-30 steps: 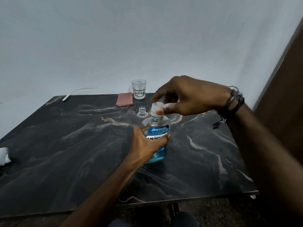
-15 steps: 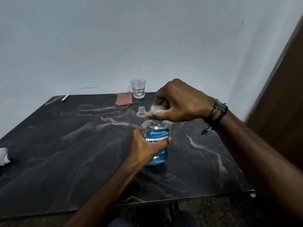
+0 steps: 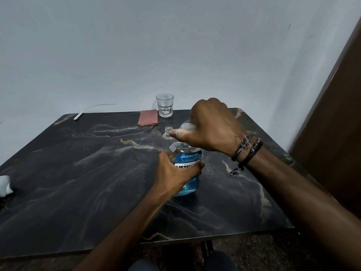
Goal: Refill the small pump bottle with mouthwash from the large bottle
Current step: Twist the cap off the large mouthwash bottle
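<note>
Large bottle (image 3: pixel 188 169) stands upright, left hand (image 3: pixel 175 173) gripping its body, right hand (image 3: pixel 212 125) clasping its cap (image 3: pixel 187 126).

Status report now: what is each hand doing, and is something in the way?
Left hand grips large blue mouthwash bottle, upright on table. Right hand holds its clear cap. Small clear open bottle just behind, nothing between.

So the table (image 3: pixel 82 173) is a dark marble-look top with pale veins. Sitting on it: the big blue mouthwash bottle (image 3: pixel 188 184) upright near the middle, a small clear bottle (image 3: pixel 168 132) behind it, a drinking glass (image 3: pixel 164 105) and folded reddish cloth (image 3: pixel 148 117) at the back edge, a white cable (image 3: pixel 78 115) back left, something white (image 3: pixel 5 185) at the left edge.
</note>
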Demonstrator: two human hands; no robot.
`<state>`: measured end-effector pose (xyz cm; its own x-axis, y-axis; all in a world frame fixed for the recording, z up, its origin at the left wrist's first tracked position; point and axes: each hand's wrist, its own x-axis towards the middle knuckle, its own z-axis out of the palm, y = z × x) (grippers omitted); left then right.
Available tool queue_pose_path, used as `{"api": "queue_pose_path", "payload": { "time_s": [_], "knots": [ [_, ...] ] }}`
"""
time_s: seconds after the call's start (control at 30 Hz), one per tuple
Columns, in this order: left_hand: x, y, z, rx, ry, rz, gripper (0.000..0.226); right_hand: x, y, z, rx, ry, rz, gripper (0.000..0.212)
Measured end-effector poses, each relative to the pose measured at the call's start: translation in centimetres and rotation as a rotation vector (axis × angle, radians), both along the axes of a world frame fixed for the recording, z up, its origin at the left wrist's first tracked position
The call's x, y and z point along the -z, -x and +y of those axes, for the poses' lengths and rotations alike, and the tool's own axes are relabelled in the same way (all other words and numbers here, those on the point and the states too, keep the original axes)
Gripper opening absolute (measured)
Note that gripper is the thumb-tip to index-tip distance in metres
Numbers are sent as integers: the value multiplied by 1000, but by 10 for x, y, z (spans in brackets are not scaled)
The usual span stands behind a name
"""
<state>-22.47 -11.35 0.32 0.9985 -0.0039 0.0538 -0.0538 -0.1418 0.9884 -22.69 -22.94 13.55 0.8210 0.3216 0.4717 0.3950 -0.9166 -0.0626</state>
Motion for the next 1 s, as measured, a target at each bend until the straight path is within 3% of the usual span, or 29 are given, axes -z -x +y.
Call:
{"api": "queue_pose_path", "payload": {
  "time_s": [0.13,0.27,0.4,0.5,0.57,0.63,0.7,0.87,1.0],
  "knots": [
    [1,2,4,17,17,-19,38,2,-8,-10,-183,-98,104,49],
    [-3,1,7,51,11,-30,75,-3,-11,-21,-373,-25,124,53],
    [-3,0,8,62,-26,-47,64,-10,-12,-25,-434,60,117,50],
    [1,-1,10,67,-23,-50,87,-10,-11,-24,-461,79,115,49],
    [3,-2,12,60,-45,-38,74,-8,-11,-23,-474,77,115,48],
    [4,-2,13,57,-60,-44,50,-5,-11,-22,-456,58,107,49],
    [4,-2,11,30,-54,-48,43,1,-12,-19,-367,42,53,55],
    [-1,-2,2,-3,15,-26,52,1,-3,-2,-3,9,-111,67],
    [1,1,1,11,57,-16,71,-5,1,-2,-107,-11,-80,59]
  ]
}}
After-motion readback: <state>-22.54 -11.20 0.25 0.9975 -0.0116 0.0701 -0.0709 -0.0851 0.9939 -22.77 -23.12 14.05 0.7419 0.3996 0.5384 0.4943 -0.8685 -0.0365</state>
